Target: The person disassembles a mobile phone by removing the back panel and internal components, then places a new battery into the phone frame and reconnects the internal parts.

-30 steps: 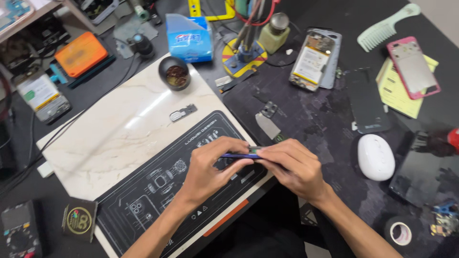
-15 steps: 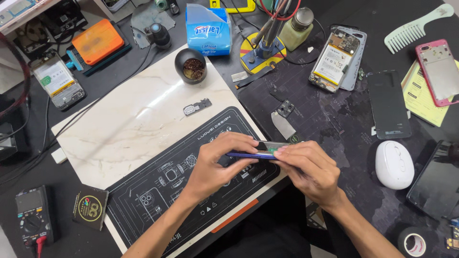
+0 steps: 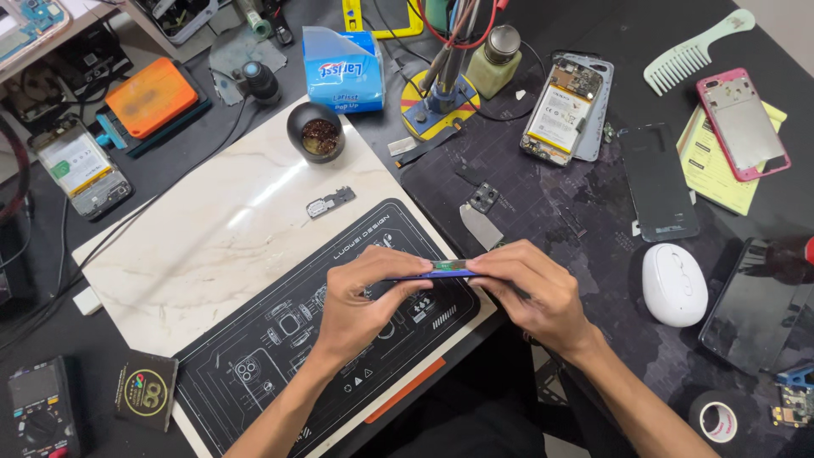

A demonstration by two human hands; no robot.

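Both hands met over the near edge of the black printed mat (image 3: 280,356), and between them sat a thin blue phone frame (image 3: 441,273), held edge-up so that only its narrow side showed. The left hand (image 3: 360,301) pinched the frame's left end between thumb and fingertips, and the right hand (image 3: 534,293) closed over the right end, its fingers wrapped along the top. From where I stood the frame looked like a stripped phone chassis, though so little of it showed that I could not be sure. It hung just above the mat, not resting on it.

The mat lay on a white marble slab (image 3: 203,229), which sat on the dark table (image 3: 593,212). A small metal bracket (image 3: 331,202) rested on the slab just beyond the mat, and a black cup (image 3: 315,131) stood at the slab's far corner. To the right of the hands, a white mouse (image 3: 674,284) sat on the table, with a black phone back cover (image 3: 657,182) beyond it and an opened phone showing its battery (image 3: 564,110) further off. A pink phone frame (image 3: 742,123) lay on yellow paper near a pale green comb (image 3: 691,51). A roll of tape (image 3: 716,420) sat at the near right, a multimeter (image 3: 38,411) at the near left.
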